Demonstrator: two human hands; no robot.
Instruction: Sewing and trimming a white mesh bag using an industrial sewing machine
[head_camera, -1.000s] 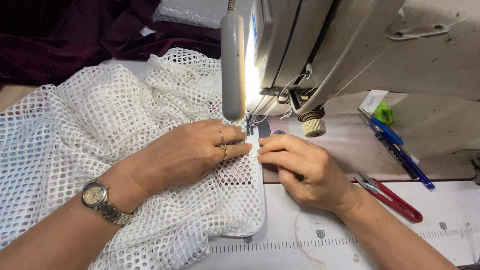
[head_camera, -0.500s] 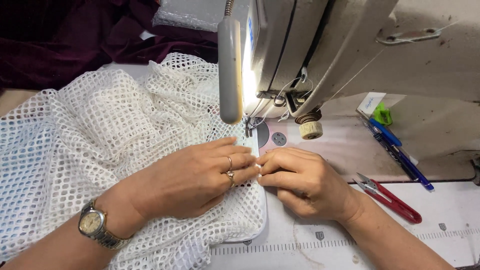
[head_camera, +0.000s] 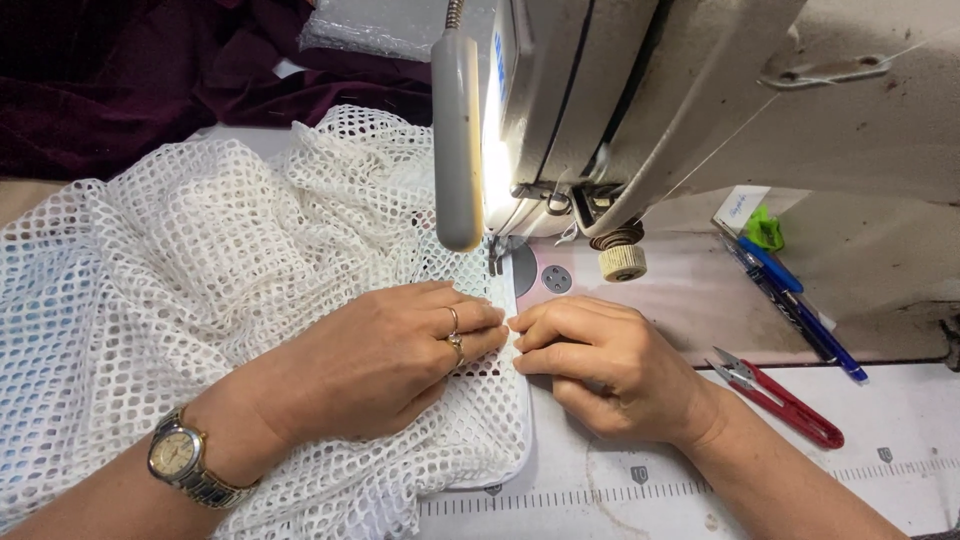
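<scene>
- Holding white open-mesh fabric (head_camera: 200, 300) flat on the table (head_camera: 900, 440) in front of the sewing machine (head_camera: 650, 110); most of the cloth lies bunched to my left, with dark maroon cloth (head_camera: 130, 80) behind it.
- Left hand (head_camera: 380, 360): palm down on the mesh, fingers together and pressing it flat; not pinching, just bearing down. Wristwatch (head_camera: 178, 462) on that wrist, two rings on the ring finger.
- Mesh edge carries a white binding strip (head_camera: 505, 330) running from under my fingertips toward the presser foot (head_camera: 495, 255).
- Progress, as I judge it: the edge is lined up and fed to the foot, but the length under my hands looks unsewn; stitches are too fine to make out, so I cannot tell how much seam is finished. The bulk of the edge appears left to do.
- Right hand (head_camera: 600, 365): fingers curled, tips closed on the bound edge just beside my left fingertips, touching them.
- Farther right, untouched: red thread snips (head_camera: 780, 400) and blue pens (head_camera: 800, 300) on the table, well apart from my grip.
</scene>
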